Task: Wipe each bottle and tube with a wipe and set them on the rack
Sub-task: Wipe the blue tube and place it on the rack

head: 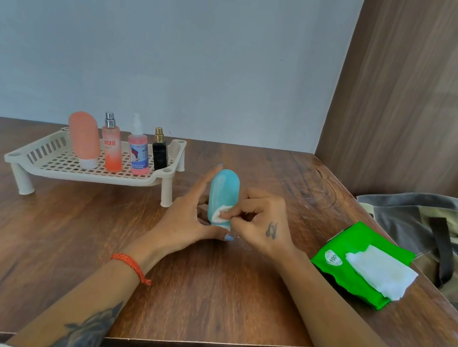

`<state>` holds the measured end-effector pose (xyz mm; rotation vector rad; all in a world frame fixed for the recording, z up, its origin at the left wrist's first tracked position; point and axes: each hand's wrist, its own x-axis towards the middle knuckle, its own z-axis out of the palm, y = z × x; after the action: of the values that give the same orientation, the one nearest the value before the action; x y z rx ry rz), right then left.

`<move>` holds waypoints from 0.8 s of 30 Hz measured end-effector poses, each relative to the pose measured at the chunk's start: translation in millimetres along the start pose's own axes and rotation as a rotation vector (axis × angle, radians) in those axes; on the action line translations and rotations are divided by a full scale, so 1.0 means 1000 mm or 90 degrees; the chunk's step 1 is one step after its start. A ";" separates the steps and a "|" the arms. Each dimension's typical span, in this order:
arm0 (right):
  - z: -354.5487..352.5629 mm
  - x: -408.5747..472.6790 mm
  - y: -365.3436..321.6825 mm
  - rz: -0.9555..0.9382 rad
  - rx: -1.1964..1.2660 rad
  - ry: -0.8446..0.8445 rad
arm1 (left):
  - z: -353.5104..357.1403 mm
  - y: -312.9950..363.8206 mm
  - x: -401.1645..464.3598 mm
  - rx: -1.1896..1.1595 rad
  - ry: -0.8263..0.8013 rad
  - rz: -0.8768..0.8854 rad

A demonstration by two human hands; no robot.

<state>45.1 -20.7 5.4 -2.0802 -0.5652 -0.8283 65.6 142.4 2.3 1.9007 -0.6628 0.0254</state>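
Both hands are occupied with the blue tube (223, 195), which is stood upright on the wooden table (231, 295) just in front of the rack's near right leg. It is steadied by the left hand (188, 218), whose fingers are kept fairly straight along its left side with the thumb laid against its base. A small wad of white wipe (221, 213) is pinched in the curled fingers of the right hand (261, 224) and pressed against the lower front of the tube.

Most of the task appears to be done. Four items are already stood upright in the cream slotted rack (43, 154), at the far left of the table: from left to right, a peach tube (83, 138) on its white cap, a pink spray bottle (111, 147), a pump bottle with red liquid (137, 155) and a small black perfume bottle (159, 154). No other unwiped bottle or tube is seen on the table, so the blue tube is judged to be the last; its wiping is to be finished and a place found for it on the rack, where room is left in the front.

On the right, a green wipe pack (336, 270) is lying flat, with a white sheet (381, 270) drawn out over its top. Beyond the table's right edge a grey and olive bag (414, 216) is resting; its contents cannot be made out.
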 end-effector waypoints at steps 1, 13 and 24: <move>0.000 0.000 -0.001 0.020 -0.001 -0.021 | 0.000 0.000 0.000 -0.001 0.000 0.002; 0.007 0.012 0.007 -0.095 -0.154 0.200 | 0.002 0.004 0.000 0.055 0.004 -0.005; 0.004 0.002 0.000 -0.125 -0.089 -0.003 | 0.002 -0.001 0.002 0.041 0.015 0.022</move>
<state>47.6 -16.7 4.8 -2.1771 -0.7423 -1.0005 66.8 139.9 1.0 1.9477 -0.6867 0.0920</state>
